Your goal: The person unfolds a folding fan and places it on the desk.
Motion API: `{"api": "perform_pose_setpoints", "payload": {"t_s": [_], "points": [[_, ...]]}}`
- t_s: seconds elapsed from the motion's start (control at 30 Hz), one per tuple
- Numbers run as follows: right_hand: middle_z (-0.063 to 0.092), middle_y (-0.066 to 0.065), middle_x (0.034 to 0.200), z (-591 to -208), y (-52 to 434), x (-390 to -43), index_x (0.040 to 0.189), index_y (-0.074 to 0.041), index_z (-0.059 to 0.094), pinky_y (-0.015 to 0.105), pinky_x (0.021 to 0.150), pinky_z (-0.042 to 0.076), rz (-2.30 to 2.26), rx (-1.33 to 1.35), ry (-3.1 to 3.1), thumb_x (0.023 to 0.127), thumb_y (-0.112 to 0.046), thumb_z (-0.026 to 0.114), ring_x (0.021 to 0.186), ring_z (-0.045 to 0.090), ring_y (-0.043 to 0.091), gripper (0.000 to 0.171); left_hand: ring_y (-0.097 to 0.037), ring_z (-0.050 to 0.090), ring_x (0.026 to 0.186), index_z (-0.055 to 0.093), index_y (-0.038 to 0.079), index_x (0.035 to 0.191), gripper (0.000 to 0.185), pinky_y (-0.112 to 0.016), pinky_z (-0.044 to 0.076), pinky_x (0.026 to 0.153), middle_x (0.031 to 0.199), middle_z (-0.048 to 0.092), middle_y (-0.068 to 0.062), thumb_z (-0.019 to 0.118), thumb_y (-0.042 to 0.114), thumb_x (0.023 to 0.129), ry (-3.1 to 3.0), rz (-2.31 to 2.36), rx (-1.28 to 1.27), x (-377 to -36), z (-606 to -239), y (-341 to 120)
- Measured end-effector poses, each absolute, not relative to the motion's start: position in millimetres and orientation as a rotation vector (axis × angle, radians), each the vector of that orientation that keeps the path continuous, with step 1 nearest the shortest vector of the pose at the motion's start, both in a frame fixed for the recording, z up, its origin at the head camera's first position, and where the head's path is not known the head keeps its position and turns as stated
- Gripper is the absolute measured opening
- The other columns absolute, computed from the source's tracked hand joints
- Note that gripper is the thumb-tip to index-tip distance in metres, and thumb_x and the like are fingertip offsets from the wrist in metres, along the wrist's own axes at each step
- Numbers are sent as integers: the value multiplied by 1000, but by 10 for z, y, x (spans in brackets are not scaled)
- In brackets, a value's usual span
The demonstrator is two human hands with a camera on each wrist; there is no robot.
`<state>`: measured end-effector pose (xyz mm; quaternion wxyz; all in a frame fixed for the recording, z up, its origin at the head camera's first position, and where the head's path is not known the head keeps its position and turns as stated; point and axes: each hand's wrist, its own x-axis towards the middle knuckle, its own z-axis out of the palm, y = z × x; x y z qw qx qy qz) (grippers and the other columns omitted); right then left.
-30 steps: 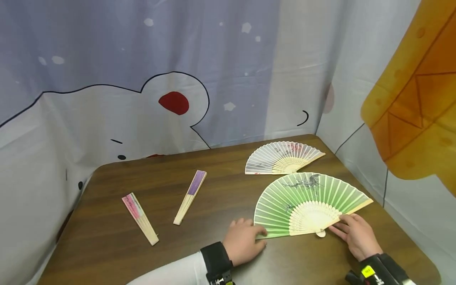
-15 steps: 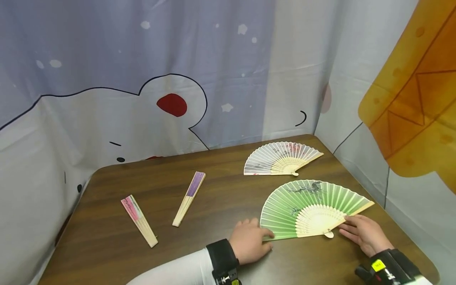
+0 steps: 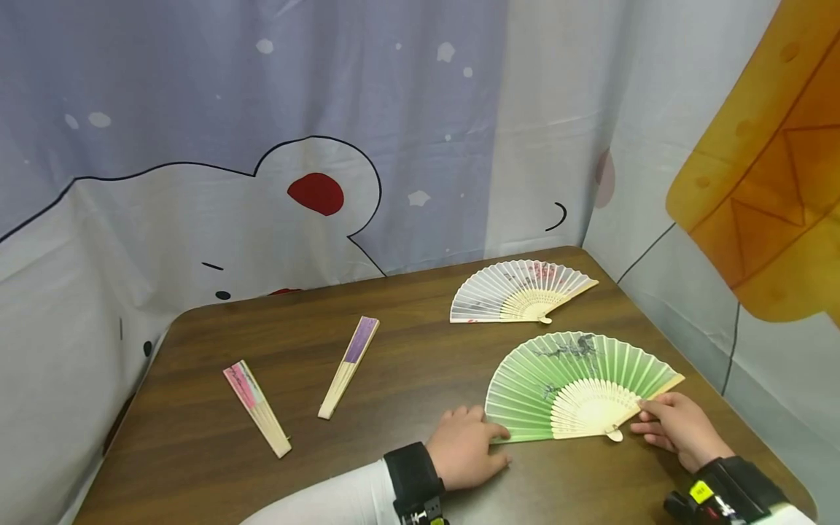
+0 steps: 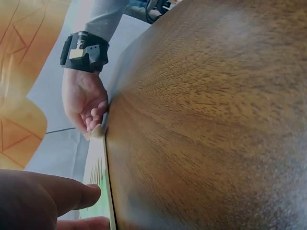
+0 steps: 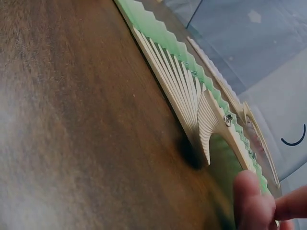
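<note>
Brown wood-grain table (image 3: 407, 372), rounded corners, against a printed curtain (image 3: 426, 146), white and blue-grey, orange-yellow shape at right. Nearest: black wrist straps on both arms, left strap (image 3: 413, 474) and right strap (image 3: 735, 485), white sleeves behind. Left hand (image 3: 466, 448) palm down at the table's near side, fingers loosely spread, index finger resting on the left end of the green folding fan (image 3: 567, 364), thumb off it. Right hand (image 3: 679, 430) pinches the fan's right guard stick between thumb and index finger, other fingers loosely bent below. Green fan spread wide between the hands, pivot end toward the person, metal rivet (image 5: 228, 118) showing in right wrist view; dark branch print on the leaf. Can't tell if the pinched guard touches the tabletop. Left side: closed pink-and-white fan (image 3: 257, 408), slanted; a bit farther, closed purple fan (image 3: 348, 367), slanted the other way. Farthest, just beyond the green one: spread white folding fan (image 3: 518, 292), red blossom print, near the back right corner.
</note>
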<state>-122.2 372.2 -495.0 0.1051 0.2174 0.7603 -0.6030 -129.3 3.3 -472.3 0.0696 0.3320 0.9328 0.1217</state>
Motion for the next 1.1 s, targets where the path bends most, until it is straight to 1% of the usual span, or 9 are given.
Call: {"api": "perform_pose_setpoints", "payload": {"t_s": [0.17, 0.33, 0.43, 0.63, 0.73, 0.87, 0.93, 1.0, 1.1], "points": [[59, -1, 79, -4920, 3669, -1233, 98, 0, 42, 24, 56, 53, -1699, 623, 2305, 103, -17, 48, 66, 67, 10, 19, -10, 50, 86, 70, 37, 117, 34, -29, 38, 73, 103, 61, 7, 67, 54, 87, 2806, 374, 985, -1292, -4707, 20], [54, -1, 71, -4906, 3618, -1219, 96, 0, 42, 23, 51, 50, -1643, 587, 2393, 103, -16, 46, 60, 62, 10, 18, -10, 51, 90, 69, 37, 118, 35, -29, 38, 75, 105, 61, 7, 68, 53, 87, 2793, 404, 984, -1283, -4699, 7], [50, -1, 66, -4901, 3587, -1215, 93, -1, 42, 23, 50, 48, -1638, 571, 2416, 103, -17, 44, 58, 59, 9, 19, -10, 50, 89, 69, 36, 117, 35, -28, 38, 74, 104, 61, 8, 69, 53, 86, 2796, 410, 989, -1282, -4698, 0], [46, -2, 65, -4843, 3474, -1213, 91, -4, 43, 23, 48, 47, -1756, 568, 2399, 103, -17, 42, 55, 55, 9, 18, -10, 52, 89, 69, 34, 119, 37, -29, 40, 76, 105, 63, 8, 69, 52, 87, 2801, 477, 968, -1292, -4706, -42], [48, -2, 66, -4785, 3362, -1214, 98, -1, 41, 23, 47, 47, -1808, 554, 2400, 104, -18, 39, 54, 55, 9, 18, -9, 52, 87, 69, 31, 118, 35, -30, 41, 77, 103, 63, 9, 68, 49, 88, 2804, 549, 963, -1305, -4706, -88], [56, 1, 73, -4722, 3195, -1237, 114, 4, 37, 24, 47, 48, -1866, 506, 2374, 105, -20, 37, 56, 58, 11, 25, -7, 47, 78, 70, 26, 118, 34, -29, 39, 73, 86, 55, 11, 66, 46, 91, 2817, 627, 943, -1353, -4705, -198], [60, 2, 79, -4701, 3110, -1268, 120, 4, 34, 25, 49, 50, -1891, 469, 2353, 106, -22, 36, 60, 61, 13, 29, -7, 45, 76, 69, 25, 119, 34, -29, 37, 71, 81, 51, 11, 65, 45, 92, 2823, 669, 901, -1399, -4697, -280], [63, 3, 85, -4689, 3019, -1309, 122, 4, 33, 26, 51, 52, -1914, 421, 2333, 107, -24, 35, 64, 64, 14, 32, -8, 48, 78, 68, 24, 120, 34, -30, 38, 71, 84, 54, 9, 64, 44, 93, 2844, 715, 841, -1453, -4681, -381], [66, 7, 95, -4681, 2867, -1379, 126, 5, 32, 28, 58, 56, -1947, 342, 2299, 108, -23, 34, 73, 68, 17, 34, -14, 55, 88, 67, 21, 122, 36, -35, 43, 75, 95, 61, 2, 65, 42, 93, 2861, 810, 721, -1543, -4621, -563]]}}
